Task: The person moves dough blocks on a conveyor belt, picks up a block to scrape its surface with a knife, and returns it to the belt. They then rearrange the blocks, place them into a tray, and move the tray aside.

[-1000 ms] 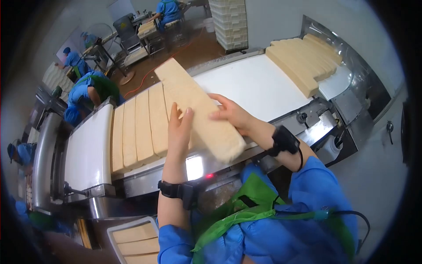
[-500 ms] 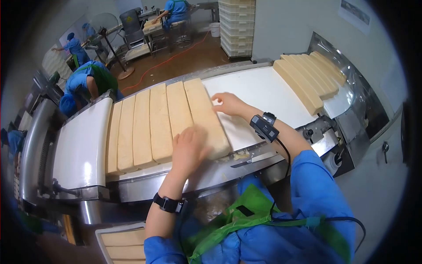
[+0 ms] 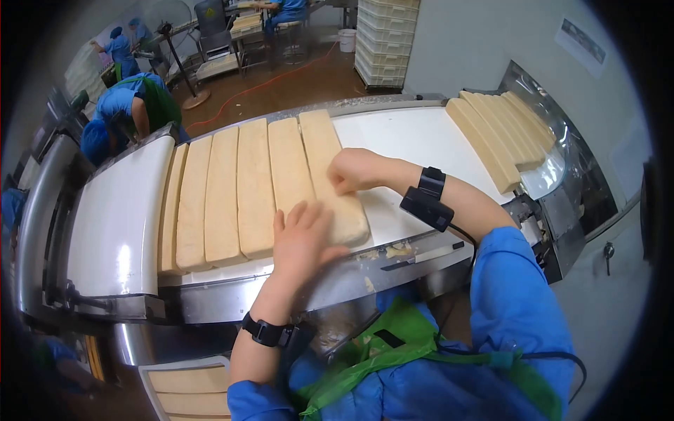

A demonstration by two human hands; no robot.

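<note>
beyond the far edge of the white-topped bench (image 3: 414, 151) we see a brown floor (image 3: 312, 84), glossy in places, with an orange cable (image 3: 242, 93) curving across it. past the far right corner we have a pale, plain wall (image 3: 484, 49), with a printed sheet (image 3: 583, 45) fixed to it. behind the middle of the far edge we find a tall stack of cream crates (image 3: 385, 45), a white bucket (image 3: 347, 40) just left of it. out past the far left corner we make out a dark stand (image 3: 181, 67) on a round base and a grey cabinet (image 3: 209, 27) with a yellow sign. light glares off the bench's left end
</note>
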